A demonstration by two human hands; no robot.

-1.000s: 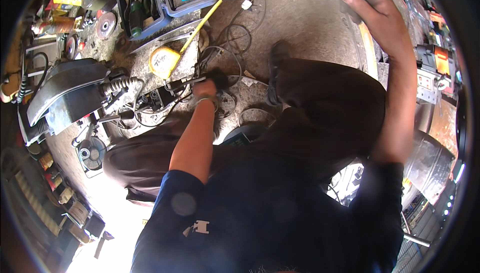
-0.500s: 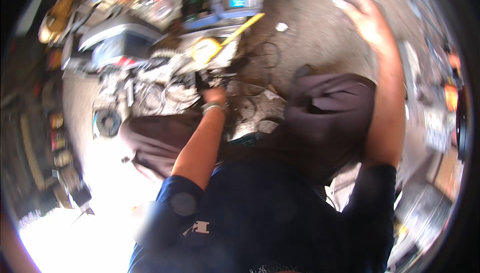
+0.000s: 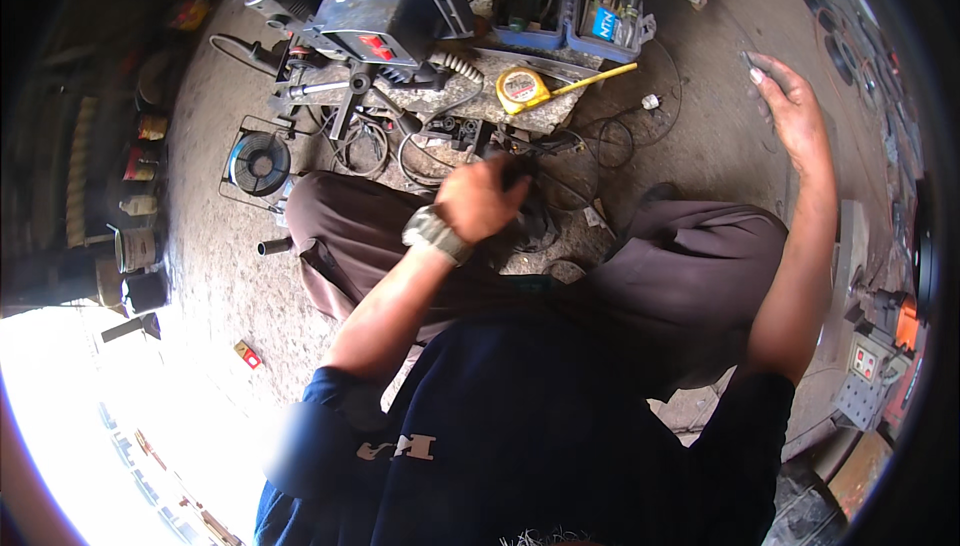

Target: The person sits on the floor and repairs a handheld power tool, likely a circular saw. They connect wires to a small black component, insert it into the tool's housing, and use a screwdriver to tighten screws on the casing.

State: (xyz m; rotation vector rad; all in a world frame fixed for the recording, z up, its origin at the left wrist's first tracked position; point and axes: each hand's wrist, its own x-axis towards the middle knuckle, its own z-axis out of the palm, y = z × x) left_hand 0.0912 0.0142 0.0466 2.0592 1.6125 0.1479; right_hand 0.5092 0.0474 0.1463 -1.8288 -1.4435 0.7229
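My left hand (image 3: 482, 198), with a watch on the wrist, is closed around a dark tool handle (image 3: 516, 172) just above my lap, near a tangle of black cables (image 3: 560, 151). My right hand (image 3: 790, 106) is stretched far out to the right over the concrete floor, fingers spread, with its fingertips on a small grey flat piece (image 3: 750, 61). A yellow tape measure (image 3: 522, 89) with its blade pulled out lies on a stone slab ahead of me. I sit on the floor with my knees apart.
A grey cutting machine (image 3: 385, 6) stands ahead on the left, a blue toolbox (image 3: 580, 1) of hand tools beside it. A wire spool (image 3: 258, 161) lies left. Tins line the left edge. An orange device and socket box (image 3: 880, 346) sit at right.
The view has swung, so the machine and toolbox now sit higher in frame. My left hand has drawn back from the cables toward my lap. My right hand stays stretched out to the right.
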